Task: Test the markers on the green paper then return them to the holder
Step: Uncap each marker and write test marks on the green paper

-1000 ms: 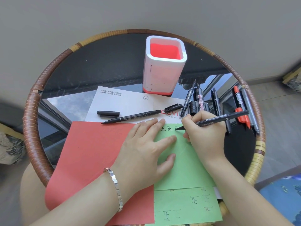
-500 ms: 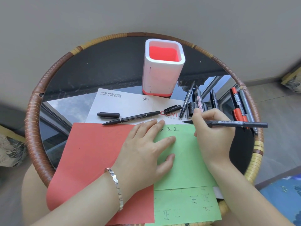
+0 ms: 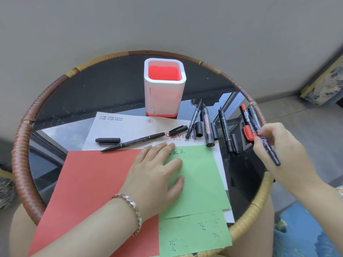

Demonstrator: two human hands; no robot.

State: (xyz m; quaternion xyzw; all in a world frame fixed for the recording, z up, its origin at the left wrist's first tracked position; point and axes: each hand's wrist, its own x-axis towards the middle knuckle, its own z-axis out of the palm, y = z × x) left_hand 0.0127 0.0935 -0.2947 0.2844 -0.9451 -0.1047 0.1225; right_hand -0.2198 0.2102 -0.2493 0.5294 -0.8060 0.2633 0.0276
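Glass table (image 3: 92, 93), left hand (image 3: 156, 171) flat on green paper (image 3: 200, 179), right hand (image 3: 284, 151) pinching black marker (image 3: 273, 156)

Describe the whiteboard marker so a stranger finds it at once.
Start at the white holder on the round table. Right of its base lie several markers. The whiteboard marker is the fattest, black with red lettering; its neighbours are thin.
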